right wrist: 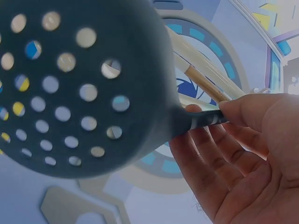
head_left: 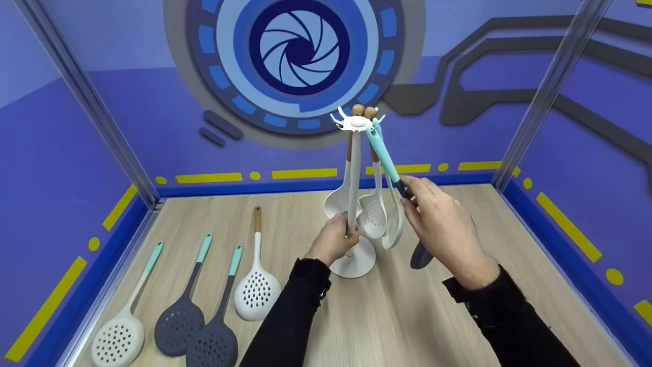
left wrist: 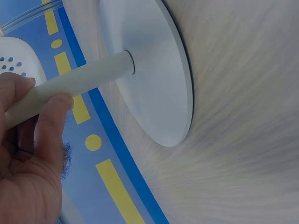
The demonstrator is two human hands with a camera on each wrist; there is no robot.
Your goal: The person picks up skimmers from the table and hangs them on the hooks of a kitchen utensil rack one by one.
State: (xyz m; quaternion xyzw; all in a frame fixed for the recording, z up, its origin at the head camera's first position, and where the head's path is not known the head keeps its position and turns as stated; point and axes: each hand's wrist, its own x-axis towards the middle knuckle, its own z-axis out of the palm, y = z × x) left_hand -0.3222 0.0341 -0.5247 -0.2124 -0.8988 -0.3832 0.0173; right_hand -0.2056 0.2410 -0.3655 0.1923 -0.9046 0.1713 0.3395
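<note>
My left hand (head_left: pixel 332 239) grips the pole of the white utensil stand (head_left: pixel 352 263); the left wrist view shows fingers and thumb around the pole (left wrist: pixel 88 74) above its round base (left wrist: pixel 161 98). Between thumb and fingers, my right hand (head_left: pixel 445 227) pinches the dark neck of a utensil with a mint handle (head_left: pixel 384 155), whose top end is at the stand's hook ring; whether it is hooked, I cannot tell. Its dark perforated head (right wrist: pixel 65 84) fills the left of the right wrist view. White utensils with wooden handles, such as a perforated spoon (head_left: pixel 374 216) and a ladle (head_left: pixel 336 201), hang from the stand.
On the wooden table (head_left: pixel 356 326), at the left, lie a white skimmer with a mint handle (head_left: pixel 118 339), two dark ones (head_left: pixel 179 326) with mint handles and a white one (head_left: pixel 257 295) with a wooden handle. Blue patterned walls (head_left: pixel 127 127) enclose the table's back and sides.
</note>
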